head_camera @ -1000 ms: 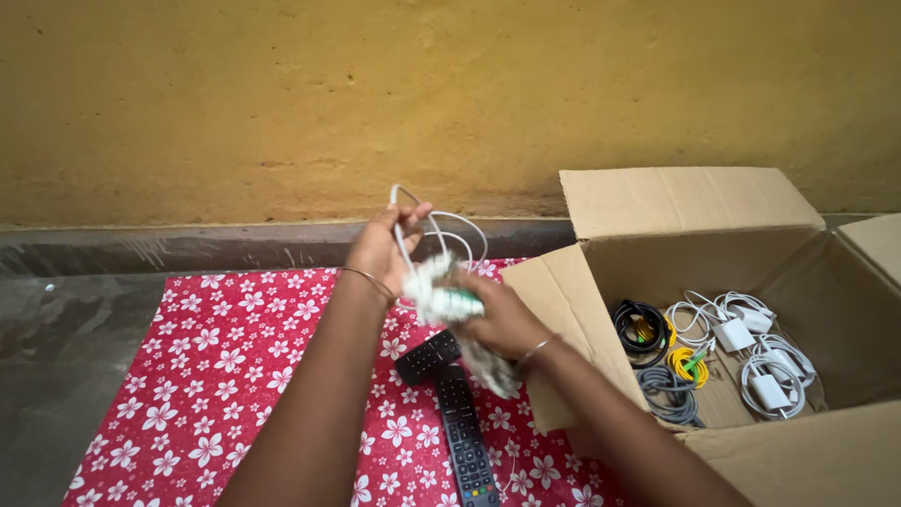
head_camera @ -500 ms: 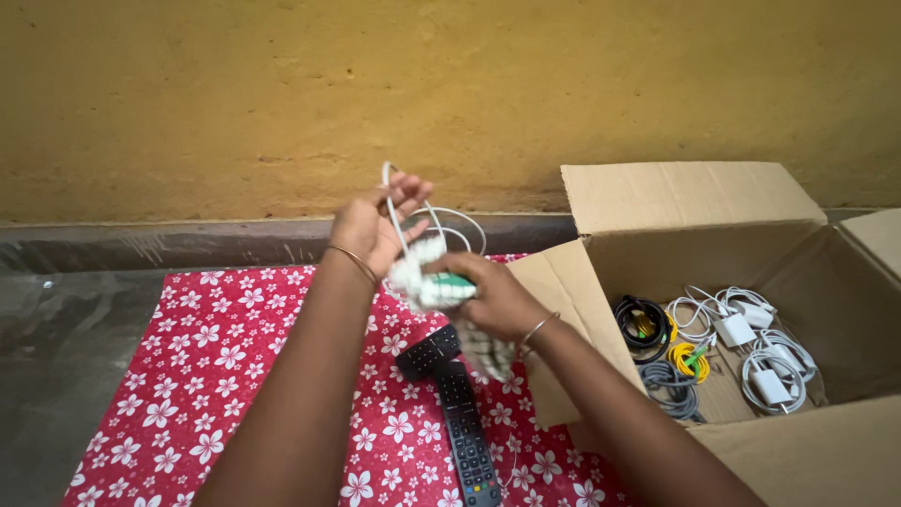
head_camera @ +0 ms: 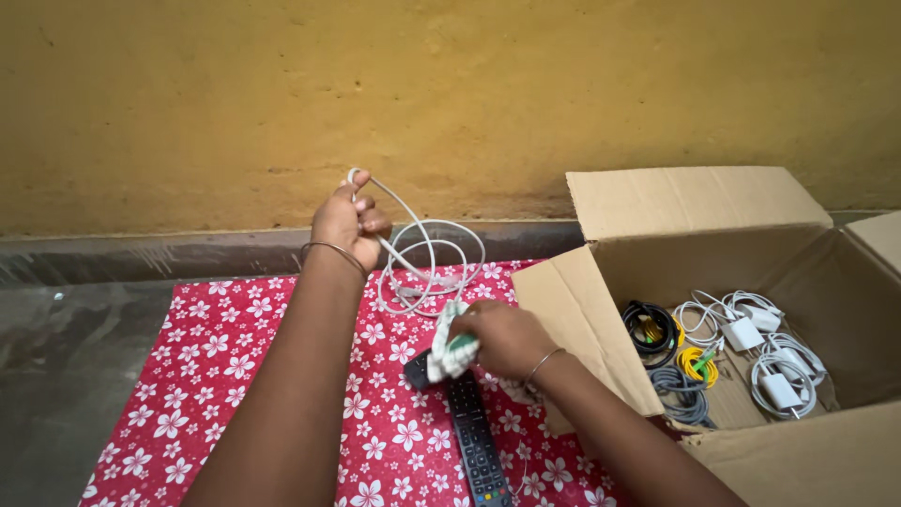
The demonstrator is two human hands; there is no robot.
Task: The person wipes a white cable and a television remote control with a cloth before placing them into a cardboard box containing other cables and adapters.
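Note:
My left hand [head_camera: 345, 218] is raised in front of the yellow wall and grips a white cable [head_camera: 427, 258]. Loops of the cable hang down below the hand toward the red flowered cloth [head_camera: 235, 366]. My right hand [head_camera: 502, 336] is lower, just above the cloth, and is closed on a bunched white and green rag [head_camera: 450, 342]. The rag sits just below the hanging cable loops. Two black remote controls [head_camera: 474, 432] lie on the cloth under my right hand.
An open cardboard box [head_camera: 732, 235] stands at the right. It holds coiled black, grey and yellow cables [head_camera: 666, 361] and white chargers with cords [head_camera: 765, 357]. A dark ledge [head_camera: 141, 249] runs along the wall, with grey floor [head_camera: 56, 376] at the left.
My left hand has lifted up and to the left, drawing the white cable out of the rag. My right hand has dropped lower with the rag.

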